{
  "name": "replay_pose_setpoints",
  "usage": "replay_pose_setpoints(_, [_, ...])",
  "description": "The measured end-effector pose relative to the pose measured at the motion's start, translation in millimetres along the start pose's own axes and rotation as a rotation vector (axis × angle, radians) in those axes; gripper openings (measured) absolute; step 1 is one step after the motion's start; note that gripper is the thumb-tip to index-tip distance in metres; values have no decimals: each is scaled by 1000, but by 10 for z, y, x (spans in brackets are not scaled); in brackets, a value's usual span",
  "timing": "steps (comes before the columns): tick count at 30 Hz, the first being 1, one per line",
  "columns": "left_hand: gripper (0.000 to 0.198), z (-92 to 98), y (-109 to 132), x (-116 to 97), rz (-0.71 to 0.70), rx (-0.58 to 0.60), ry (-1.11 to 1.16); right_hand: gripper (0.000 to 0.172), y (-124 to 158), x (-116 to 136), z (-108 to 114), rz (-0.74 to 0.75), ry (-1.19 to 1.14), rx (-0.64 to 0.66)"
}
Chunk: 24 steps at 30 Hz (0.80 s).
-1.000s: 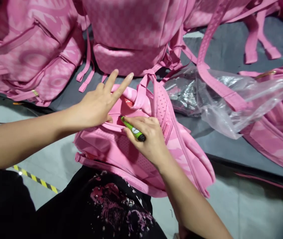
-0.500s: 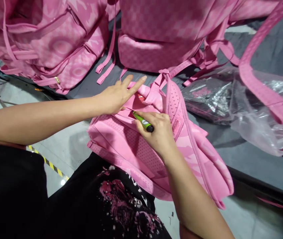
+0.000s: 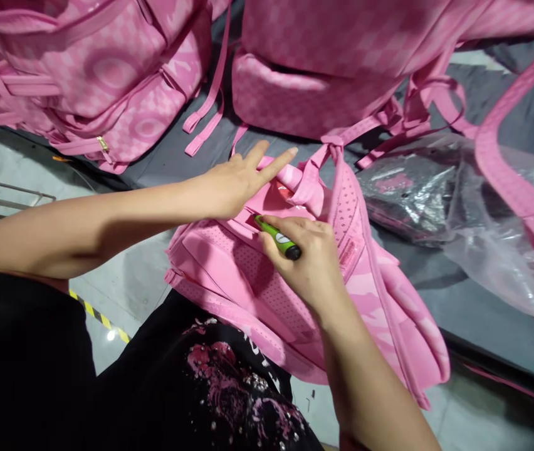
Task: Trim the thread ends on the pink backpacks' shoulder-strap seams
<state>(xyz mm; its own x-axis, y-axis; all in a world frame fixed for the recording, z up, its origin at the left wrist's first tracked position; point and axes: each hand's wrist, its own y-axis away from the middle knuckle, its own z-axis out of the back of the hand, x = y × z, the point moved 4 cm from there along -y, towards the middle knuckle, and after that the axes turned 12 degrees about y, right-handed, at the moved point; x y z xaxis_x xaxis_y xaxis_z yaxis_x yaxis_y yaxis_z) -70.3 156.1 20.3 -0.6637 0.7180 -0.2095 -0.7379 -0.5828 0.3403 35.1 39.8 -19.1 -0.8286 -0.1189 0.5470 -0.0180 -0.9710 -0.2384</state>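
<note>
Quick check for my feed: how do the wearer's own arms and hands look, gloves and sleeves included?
The left hand and right hand are ungloved, with no watch or bracelet showing. Both forearms are bare. Black clothing meets the left arm near the elbow; its front carries a pink-and-purple print with shiny studs.

Grey table (image 3: 469, 310) beyond your left hand (image 3: 241, 183) and right hand (image 3: 309, 257), bearing a ringed pink backpack (image 3: 111, 72) ahead-left, checkered backpack (image 3: 323, 69) straight ahead, clear plastic bag (image 3: 492, 266) to their right; pale floor (image 3: 123, 294) below, striped tape (image 3: 102, 318) on it.
</note>
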Motion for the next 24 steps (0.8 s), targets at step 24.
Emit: replay_pose_setpoints(24, [105,12,-3,32,-12,8,57,22,39,236,-65,-189,-1,-140])
